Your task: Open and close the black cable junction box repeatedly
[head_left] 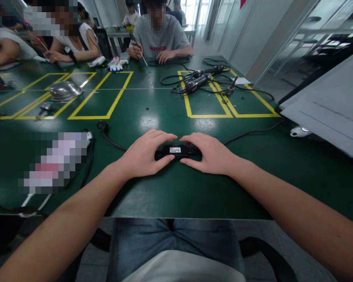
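Observation:
A small black rectangular box with a white label (175,150), set in a black power cord, lies on the green table in front of me. My left hand (145,152) curves around its left end, the thumb along the near edge and the fingers arched over the far side. Around the right end, my right hand (211,152) mirrors it, thumb on the near side. Both hands have thumb and fingers apart; whether hidden fingertips touch the box cannot be seen. The cord runs left to a black plug (102,126) and, as a black cable (253,132), off to the right.
Black cabled tools (198,82) lie within yellow tape at the back right. A shiny metal part (65,91) sits back left. A blurred-out item (55,162) is near my left arm, white sheets (326,105) at right. A person (161,37) works across the table.

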### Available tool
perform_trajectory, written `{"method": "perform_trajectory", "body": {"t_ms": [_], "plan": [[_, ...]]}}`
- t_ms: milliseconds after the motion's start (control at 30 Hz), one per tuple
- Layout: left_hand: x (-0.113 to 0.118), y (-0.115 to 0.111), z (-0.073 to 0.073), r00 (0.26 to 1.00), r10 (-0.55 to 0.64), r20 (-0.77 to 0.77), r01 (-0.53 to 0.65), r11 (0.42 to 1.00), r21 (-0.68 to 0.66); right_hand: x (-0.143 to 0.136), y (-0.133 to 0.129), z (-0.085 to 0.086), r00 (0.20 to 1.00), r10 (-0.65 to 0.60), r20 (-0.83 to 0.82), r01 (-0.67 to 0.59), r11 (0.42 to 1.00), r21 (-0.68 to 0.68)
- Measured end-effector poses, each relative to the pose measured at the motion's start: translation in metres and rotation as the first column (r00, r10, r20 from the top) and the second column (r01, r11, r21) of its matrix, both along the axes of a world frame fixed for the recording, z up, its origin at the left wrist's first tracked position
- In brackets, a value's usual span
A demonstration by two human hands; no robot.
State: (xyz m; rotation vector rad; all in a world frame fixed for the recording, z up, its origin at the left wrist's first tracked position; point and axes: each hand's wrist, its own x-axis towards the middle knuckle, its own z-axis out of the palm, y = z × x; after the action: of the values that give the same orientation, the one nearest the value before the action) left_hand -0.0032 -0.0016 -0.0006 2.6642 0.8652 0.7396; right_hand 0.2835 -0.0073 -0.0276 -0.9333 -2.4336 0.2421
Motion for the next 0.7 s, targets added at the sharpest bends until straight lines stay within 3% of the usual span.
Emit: {"method": "perform_trajectory", "body": {"t_ms": [700], "plan": [[0.0005,0.0000,-0.0001,0.999,0.018,-0.034,-0.019,0.999,-0.043,-0.0007,-0.0018,0.0041,1.000,-0.004,-0.006,0.004,1.000,-0.004]]}}
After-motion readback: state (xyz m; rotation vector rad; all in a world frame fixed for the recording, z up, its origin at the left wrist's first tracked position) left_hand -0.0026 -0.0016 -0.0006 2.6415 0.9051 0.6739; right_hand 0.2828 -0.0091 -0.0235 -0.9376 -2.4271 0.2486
